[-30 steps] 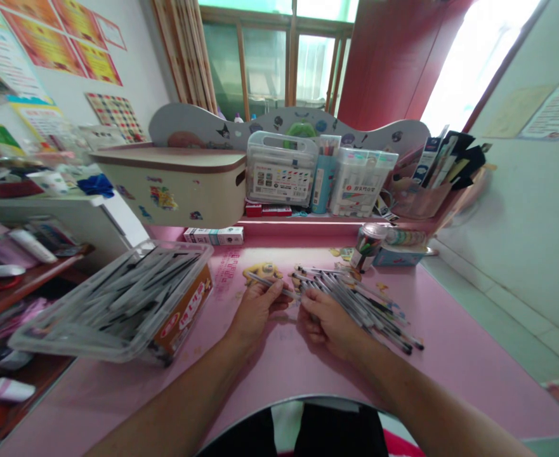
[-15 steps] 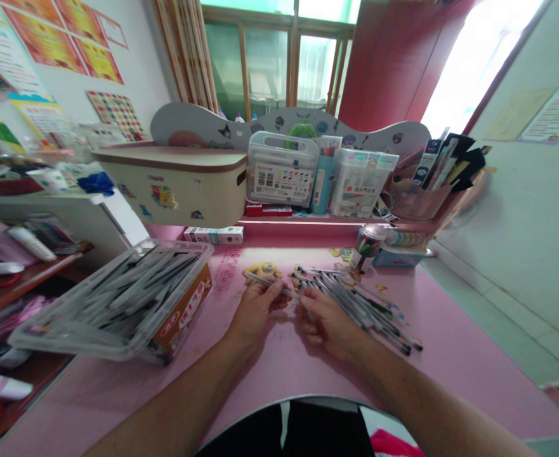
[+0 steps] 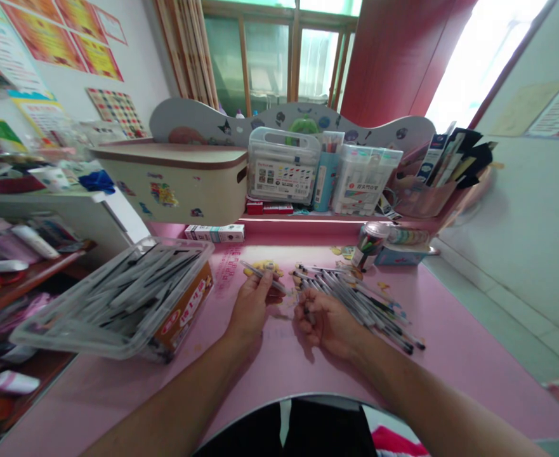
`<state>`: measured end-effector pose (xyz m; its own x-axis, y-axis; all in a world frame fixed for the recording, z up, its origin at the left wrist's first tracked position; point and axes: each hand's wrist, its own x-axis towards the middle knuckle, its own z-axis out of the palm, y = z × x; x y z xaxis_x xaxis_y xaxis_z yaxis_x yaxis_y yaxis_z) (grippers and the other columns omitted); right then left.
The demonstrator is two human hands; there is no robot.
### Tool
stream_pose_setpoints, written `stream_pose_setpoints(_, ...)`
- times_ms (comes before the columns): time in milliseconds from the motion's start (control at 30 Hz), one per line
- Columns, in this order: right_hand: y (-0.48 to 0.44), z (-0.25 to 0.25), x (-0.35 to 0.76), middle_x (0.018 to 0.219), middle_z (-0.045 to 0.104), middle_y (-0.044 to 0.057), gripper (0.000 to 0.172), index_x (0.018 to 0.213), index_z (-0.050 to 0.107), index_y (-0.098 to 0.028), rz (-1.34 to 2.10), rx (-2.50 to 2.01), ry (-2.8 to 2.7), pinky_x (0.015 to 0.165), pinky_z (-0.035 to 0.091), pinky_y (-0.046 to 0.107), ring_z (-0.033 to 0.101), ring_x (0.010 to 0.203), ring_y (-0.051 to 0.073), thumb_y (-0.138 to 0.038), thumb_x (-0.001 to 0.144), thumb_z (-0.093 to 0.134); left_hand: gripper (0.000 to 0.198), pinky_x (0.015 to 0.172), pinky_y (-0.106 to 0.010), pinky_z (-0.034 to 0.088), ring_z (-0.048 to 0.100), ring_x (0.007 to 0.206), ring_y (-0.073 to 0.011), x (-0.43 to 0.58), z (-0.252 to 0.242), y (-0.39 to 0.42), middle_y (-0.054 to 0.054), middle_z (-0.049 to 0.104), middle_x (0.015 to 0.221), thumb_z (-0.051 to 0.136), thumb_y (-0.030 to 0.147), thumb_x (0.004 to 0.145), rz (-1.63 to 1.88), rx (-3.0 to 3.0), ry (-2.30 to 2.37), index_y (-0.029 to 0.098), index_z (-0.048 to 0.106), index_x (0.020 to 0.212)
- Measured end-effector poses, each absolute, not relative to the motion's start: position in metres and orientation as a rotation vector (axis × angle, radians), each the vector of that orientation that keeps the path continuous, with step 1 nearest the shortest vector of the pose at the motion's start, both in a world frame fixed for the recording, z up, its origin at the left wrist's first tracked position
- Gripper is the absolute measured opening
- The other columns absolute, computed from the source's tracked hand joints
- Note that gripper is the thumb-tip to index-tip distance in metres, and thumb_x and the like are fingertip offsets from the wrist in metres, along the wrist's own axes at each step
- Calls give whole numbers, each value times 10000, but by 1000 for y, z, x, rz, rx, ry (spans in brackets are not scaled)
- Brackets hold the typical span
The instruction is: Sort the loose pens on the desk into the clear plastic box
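Note:
My left hand (image 3: 250,304) is closed round a grey pen (image 3: 261,276) that points up and to the left over the pink desk (image 3: 279,362). My right hand (image 3: 324,324) sits just right of it, fingers curled on a small dark piece, probably a pen cap, at the near end of a loose pile of grey pens (image 3: 355,298). The pile fans out to the right across the desk. A clear plastic box (image 3: 117,301) full of the same pens stands tilted at the left.
A cream storage bin (image 3: 174,181), marker cases (image 3: 282,168) and a pen holder (image 3: 431,184) line the raised back shelf. A small jar (image 3: 368,244) and a tape roll stand behind the pile. Cluttered shelves stand at the left, a wall at the right.
My left hand has lifted the pen and drawn it to the left, away from my right hand. My right hand has pulled back slightly toward me with its fingers curled.

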<state>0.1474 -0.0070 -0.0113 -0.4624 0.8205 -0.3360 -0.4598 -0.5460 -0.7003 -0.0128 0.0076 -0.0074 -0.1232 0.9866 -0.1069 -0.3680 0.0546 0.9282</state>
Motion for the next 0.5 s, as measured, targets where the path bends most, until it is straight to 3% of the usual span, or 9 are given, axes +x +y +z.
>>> stream_pose_setpoints(100,-7,-10,147,664,574,-39,299,910,519,-206,2112,-881,-701,348,213,160,445,452,78,-256,662,678,308,513,-195,478,585,623,-122,-7,-3,-1,1,614,715,703,442,788,1368,836,1013,166,605,883)
stream_pose_setpoints(267,-9,-7,147,536,453,-86,257,789,495,-192,2159,-972,-881,344,97,143,273,373,26,-358,795,691,204,546,-216,523,627,653,-137,-11,1,5,-7,647,756,614,237,870,1422,712,935,207,579,1069)
stream_pose_setpoints(400,-8,-8,155,499,480,-77,234,724,472,-201,2319,-977,-990,319,102,145,262,341,32,-303,729,682,144,549,-205,528,605,556,-104,-26,3,26,-40,637,697,449,92,917,1396,288,856,132,583,949)
stream_pose_setpoints(500,-6,-9,161,460,472,-74,232,668,460,-204,2435,-885,-1108,305,119,153,245,323,35,-277,669,680,169,414,-118,389,507,459,-60,-36,4,38,-33,601,649,421,46,897,1331,89,773,115,574,878)
